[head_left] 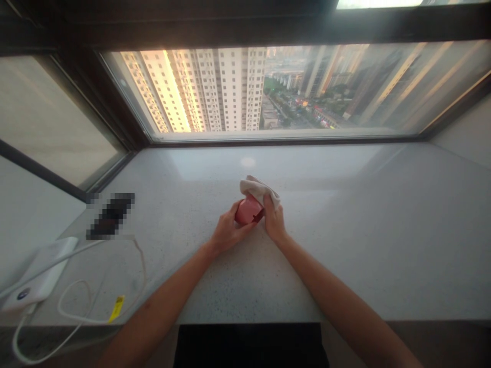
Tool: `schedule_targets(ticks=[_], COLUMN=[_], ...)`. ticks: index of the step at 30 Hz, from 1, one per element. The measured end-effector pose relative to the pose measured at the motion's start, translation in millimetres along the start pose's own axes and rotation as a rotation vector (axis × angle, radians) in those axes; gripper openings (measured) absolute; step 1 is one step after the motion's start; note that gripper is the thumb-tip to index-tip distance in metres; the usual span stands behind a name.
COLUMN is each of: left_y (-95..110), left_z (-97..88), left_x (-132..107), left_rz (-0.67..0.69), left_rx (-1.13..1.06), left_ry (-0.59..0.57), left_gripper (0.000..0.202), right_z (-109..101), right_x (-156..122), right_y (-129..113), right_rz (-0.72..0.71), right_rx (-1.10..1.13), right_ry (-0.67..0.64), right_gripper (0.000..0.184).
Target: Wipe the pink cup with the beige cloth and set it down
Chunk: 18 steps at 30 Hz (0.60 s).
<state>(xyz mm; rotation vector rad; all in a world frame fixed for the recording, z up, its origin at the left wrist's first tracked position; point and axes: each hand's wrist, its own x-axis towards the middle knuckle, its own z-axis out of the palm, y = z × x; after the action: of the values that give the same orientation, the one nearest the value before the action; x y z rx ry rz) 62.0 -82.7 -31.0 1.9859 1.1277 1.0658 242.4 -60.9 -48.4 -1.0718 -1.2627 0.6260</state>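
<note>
Forearms [169, 296] lie at 5 and 7 o'clock; mid worktop [364, 245], my left hand [224, 231] grips the red item [248, 210], right hand [274, 223] the cloth [260, 189] at its 1 o'clock. I'd press flat, bracing firmly.

a pale grey windowsill [364, 230] stretches broad and flat across the view, its surface finely speckled, the dark flecks showing most plainly toward the middle of the front edge. the back half is glossy, with a small round patch of reflected light near the middle. everything lying on it is gathered at the left: a white slab-like device [57, 250] with a dark round mark, a dark object [111, 217] blurred into blocks just beyond it, and a white cable [76, 319] looping near the front edge, beside a yellow tag [117, 309].
</note>
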Motion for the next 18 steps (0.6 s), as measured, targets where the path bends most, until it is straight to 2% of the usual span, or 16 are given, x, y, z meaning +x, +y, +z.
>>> schedule_targets(ticks=[3, 5, 7, 9, 12, 14, 16, 18], left_y=[-3.0, -7.1, -11.2, -14.7, -19.4, -22.1, -23.8, -23.1], left_z=[-3.3, -4.0, -2.7, 0.9, 7.2, 9.3, 8.8, 6.8], left_x=[-1.8, -2.9, -3.3, -2.8, -0.9, -0.5, -1.4, -3.1], left_rz=[0.018, 0.020, 0.045, 0.077, 0.048, 0.011, -0.017, -0.041], left_rx=[-0.009, -0.018, -0.053, -0.083, -0.066, -0.069, -0.090, -0.085], left_ry=[-0.021, -0.052, -0.099, -0.142, -0.156, -0.132, -0.083, -0.027], left_gripper=[0.069, 0.071, 0.073, 0.077, 0.071, 0.063, 0.056, 0.043], right_z=[-1.2, -1.9, -3.0, -5.6, -12.3, -16.0, -17.0, -15.3], right_x=[4.7, 4.2, 1.9, -0.4, -1.9, -2.6, -3.9, -5.0], right_y=[5.2, 2.4, -3.7, -11.0, -21.6, -27.9, -32.9, -34.8], right_rz=[0.330, 0.387, 0.269, 0.047, -0.335, -0.539, -0.663, -0.705], right_rx=[0.097, 0.124, 0.120, 0.029, -0.237, -0.409, -0.509, -0.514], right_ry=[0.020, 0.019, 0.009, -0.003, -0.083, -0.187, -0.286, -0.348], right_gripper=[0.064, 0.065, 0.061, 0.052, 0.043, 0.046, 0.051, 0.053])
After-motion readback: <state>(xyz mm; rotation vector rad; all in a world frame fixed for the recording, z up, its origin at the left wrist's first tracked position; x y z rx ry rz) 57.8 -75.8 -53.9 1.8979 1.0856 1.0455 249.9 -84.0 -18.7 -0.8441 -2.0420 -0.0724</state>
